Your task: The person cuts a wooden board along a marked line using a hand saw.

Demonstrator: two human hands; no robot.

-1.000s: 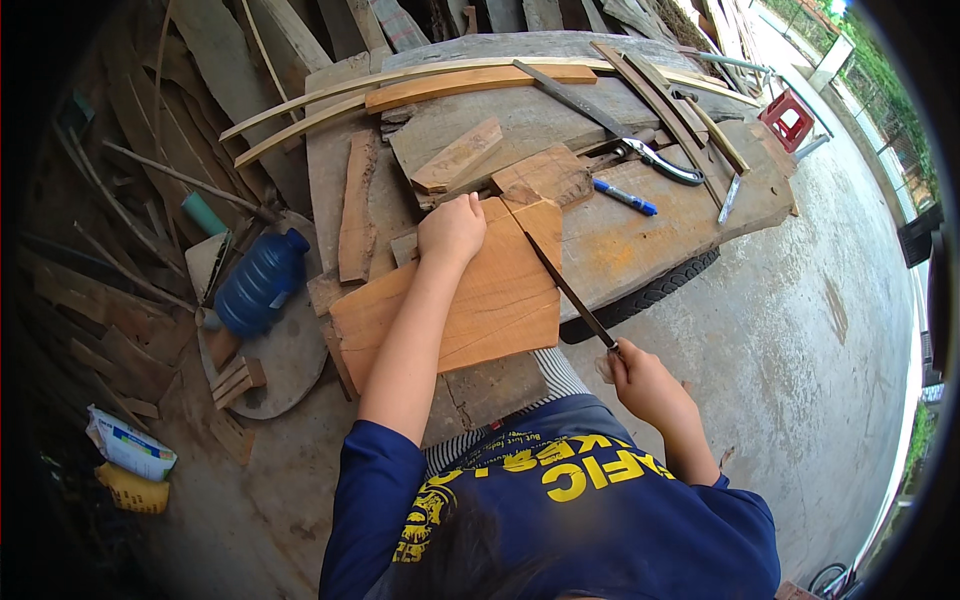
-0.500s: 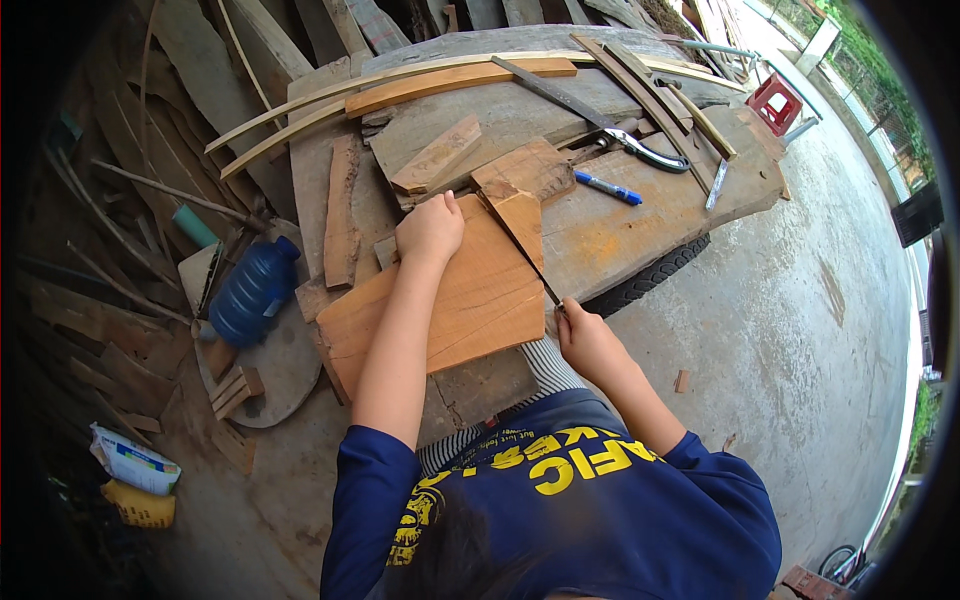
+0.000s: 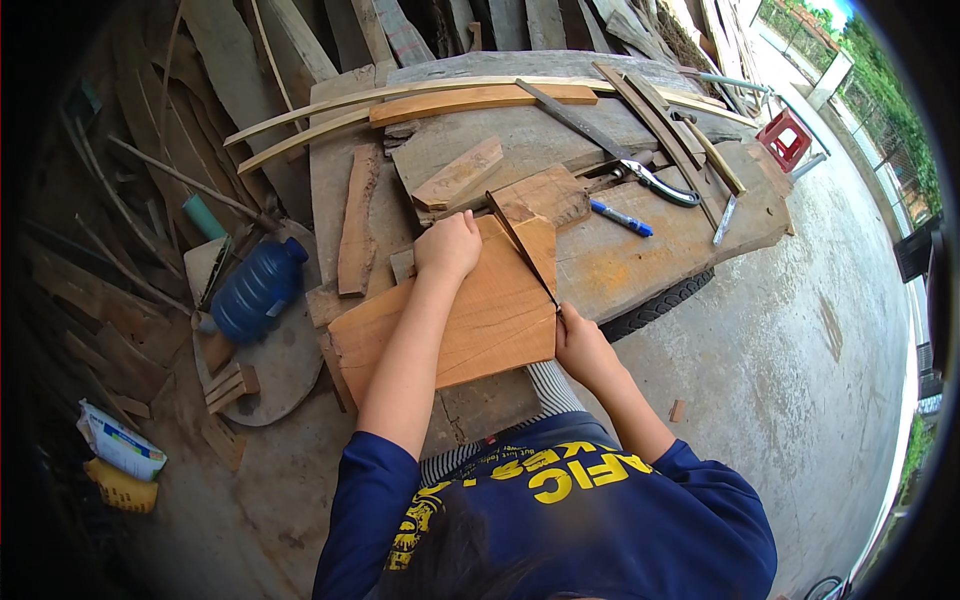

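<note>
A broad reddish-brown wooden board [image 3: 490,335] lies on a rough plank bench and juts out toward me. My left hand [image 3: 448,246] presses on its far part, fingers bent over the edge there. In my right hand [image 3: 585,348], closed round the handle end, is a handsaw [image 3: 525,248]. Its thin dark blade slants away to the left across the board's right part, the tip reaching past the far edge. Whether the teeth sit inside a cut cannot be made out. Just beyond the board rests a smaller wood block [image 3: 545,195].
On the bench lie a blue marker [image 3: 622,218], a large saw [image 3: 590,130] with a pale handle, long strips [image 3: 480,100] and a wood offcut [image 3: 458,172]. Left of the bench stands a blue water jug [image 3: 258,290]. A red stool [image 3: 783,140] is at the far right.
The whole view has shifted slightly. My right hand and the saw have moved forward along the board, and more of the blade's side shows. My left hand stays on the board.
</note>
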